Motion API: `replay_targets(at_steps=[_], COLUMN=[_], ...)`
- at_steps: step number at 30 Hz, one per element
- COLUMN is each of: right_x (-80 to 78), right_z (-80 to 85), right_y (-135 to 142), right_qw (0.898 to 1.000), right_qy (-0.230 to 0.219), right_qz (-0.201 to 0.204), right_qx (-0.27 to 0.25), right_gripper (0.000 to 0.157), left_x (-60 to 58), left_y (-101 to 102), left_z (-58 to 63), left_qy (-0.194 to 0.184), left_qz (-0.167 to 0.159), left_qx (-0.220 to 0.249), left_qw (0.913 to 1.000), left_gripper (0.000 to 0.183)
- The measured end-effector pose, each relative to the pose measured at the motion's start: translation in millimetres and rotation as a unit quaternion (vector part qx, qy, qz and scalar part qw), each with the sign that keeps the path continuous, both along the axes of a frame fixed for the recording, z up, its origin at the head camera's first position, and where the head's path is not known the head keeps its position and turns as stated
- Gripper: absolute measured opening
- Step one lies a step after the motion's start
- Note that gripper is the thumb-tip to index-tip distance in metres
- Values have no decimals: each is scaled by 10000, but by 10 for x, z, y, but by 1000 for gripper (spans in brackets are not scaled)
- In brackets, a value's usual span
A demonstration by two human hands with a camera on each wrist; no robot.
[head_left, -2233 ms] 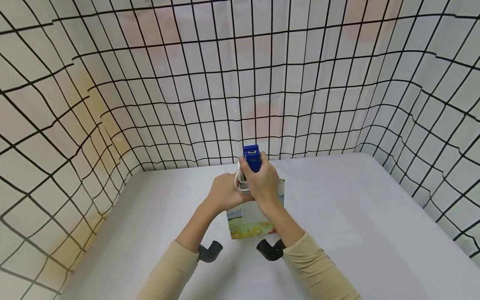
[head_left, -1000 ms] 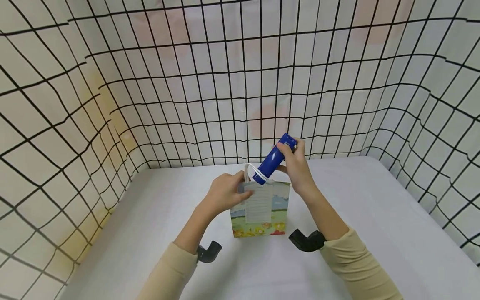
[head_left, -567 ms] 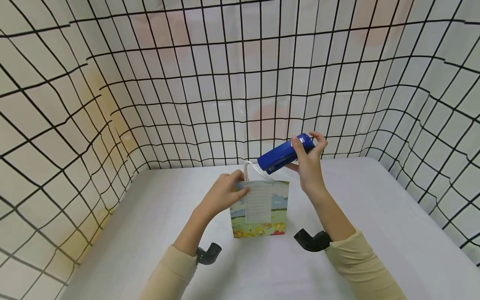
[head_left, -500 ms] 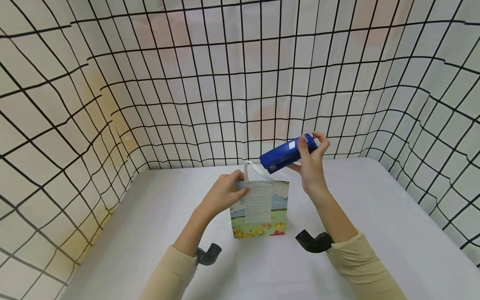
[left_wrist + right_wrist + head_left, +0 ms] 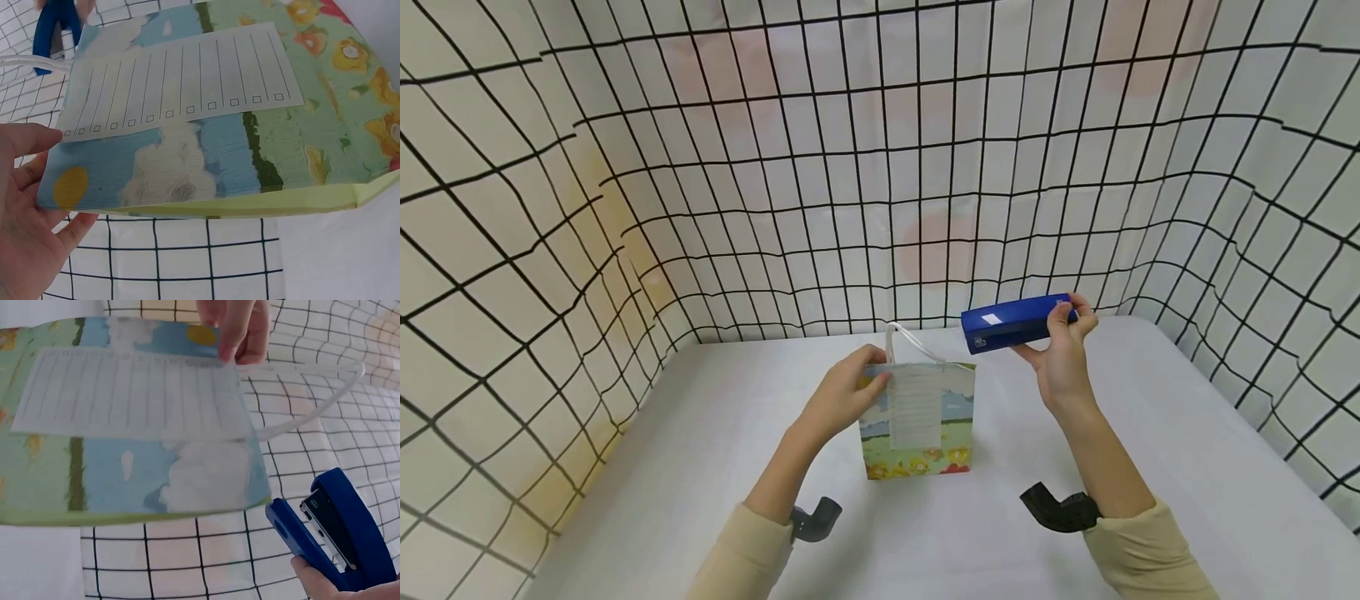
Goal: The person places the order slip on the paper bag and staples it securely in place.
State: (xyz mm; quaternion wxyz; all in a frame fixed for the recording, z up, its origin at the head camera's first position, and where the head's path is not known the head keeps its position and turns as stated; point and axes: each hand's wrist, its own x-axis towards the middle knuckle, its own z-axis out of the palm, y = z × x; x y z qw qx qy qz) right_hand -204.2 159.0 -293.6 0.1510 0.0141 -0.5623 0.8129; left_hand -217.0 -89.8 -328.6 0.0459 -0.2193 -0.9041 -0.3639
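A blue stapler (image 5: 1011,323) is held by my right hand (image 5: 1066,362), nearly level, up and to the right of the bag. Its jaws stand apart in the right wrist view, where the stapler (image 5: 344,531) is near the bag's top corner. My left hand (image 5: 844,392) pinches the top left edge of a paper gift bag (image 5: 957,429) with thumb in front and fingers behind. The bag stands upright, printed with sky, meadow and flowers. A lined white sheet with small checkboxes (image 5: 187,81) lies flat against its front. A white cord handle (image 5: 890,343) rises from its top.
The bag stands on a white table (image 5: 715,450). Black grid netting (image 5: 820,192) over pale cloth closes in the back and both sides. Each forearm carries a black wrist mount (image 5: 1060,510) near its beige sleeve.
The right hand has carried the stapler from over the bag's top out to the right, turning it from steep to nearly level. The left hand has settled on the bag's top left edge.
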Motion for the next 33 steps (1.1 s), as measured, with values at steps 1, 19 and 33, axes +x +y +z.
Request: replay_targets(at_steps=[1, 19, 33], right_x=[16, 174, 438], right_z=[-23, -673, -1070], right_y=[26, 353, 470], right_qw=[10000, 9923, 9495], right_qy=[-22, -515, -1471], right_qz=[-3, -934, -1575], right_qx=[9, 631, 2279], right_gripper=[37, 50, 45], left_x=[3, 55, 149], left_y=[-2, -133, -214], left_z=[-5, -217, -346], left_qy=[-20, 464, 1254], left_qz=[0, 65, 301], left_qx=[39, 513, 408], left_qw=[10000, 9976, 9908], left_gripper=[25, 44, 44])
